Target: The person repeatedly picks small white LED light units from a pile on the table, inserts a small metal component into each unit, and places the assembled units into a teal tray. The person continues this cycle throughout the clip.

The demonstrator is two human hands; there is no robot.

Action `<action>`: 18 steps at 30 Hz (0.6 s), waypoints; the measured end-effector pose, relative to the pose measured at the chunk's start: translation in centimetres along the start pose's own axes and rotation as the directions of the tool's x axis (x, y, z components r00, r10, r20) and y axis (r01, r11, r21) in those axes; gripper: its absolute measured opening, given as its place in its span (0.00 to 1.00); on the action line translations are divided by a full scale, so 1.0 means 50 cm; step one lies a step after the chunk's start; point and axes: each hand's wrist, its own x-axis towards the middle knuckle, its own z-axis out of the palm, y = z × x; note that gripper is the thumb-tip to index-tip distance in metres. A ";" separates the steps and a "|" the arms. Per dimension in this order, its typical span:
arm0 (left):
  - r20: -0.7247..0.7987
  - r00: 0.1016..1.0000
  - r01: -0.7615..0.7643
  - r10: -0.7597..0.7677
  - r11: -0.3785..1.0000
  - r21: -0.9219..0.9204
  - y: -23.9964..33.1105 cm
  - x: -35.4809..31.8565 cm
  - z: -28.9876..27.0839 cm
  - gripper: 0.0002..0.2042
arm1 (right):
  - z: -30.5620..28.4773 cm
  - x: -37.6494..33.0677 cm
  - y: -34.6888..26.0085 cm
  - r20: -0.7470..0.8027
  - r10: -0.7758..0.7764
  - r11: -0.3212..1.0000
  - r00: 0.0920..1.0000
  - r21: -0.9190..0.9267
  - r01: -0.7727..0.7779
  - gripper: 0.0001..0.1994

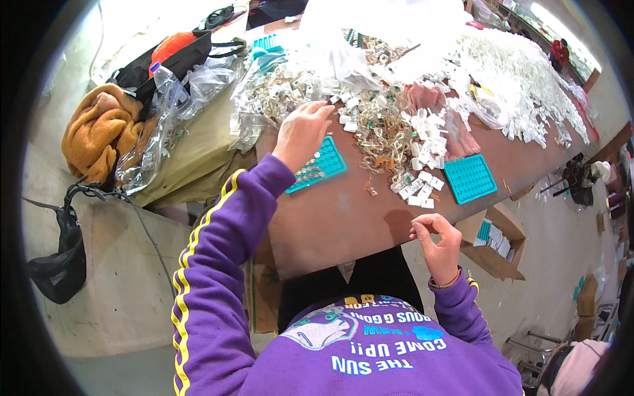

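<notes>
My left hand (305, 134) reaches over a teal dimpled tray (335, 160), palm down and fingers stretched toward the pile beyond. Small round metallic pieces (310, 174) sit in rows in part of that tray; my hand and wrist cover some of it. My right hand (439, 243) is held at the table's front edge, thumb and fingertips pinched together. Whatever may be between those fingertips is too small to make out. Between the hands lies a heap of thin cables (385, 135) mixed with small white rectangular pieces (422, 188).
A second teal tray (470, 178) lies on the brown table (330, 228) at right, beside a pink cloth (460, 137). Behind it spreads a large white pile (522, 89). A cardboard box (495, 245) stands below the right edge. Plastic bags and a brown cloth (99, 135) are at left.
</notes>
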 end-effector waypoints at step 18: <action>0.044 0.941 0.334 -0.335 0.904 -0.266 -0.044 0.188 0.149 0.11 | -0.044 0.007 0.020 0.002 0.052 0.998 0.999 0.023 -0.052 0.01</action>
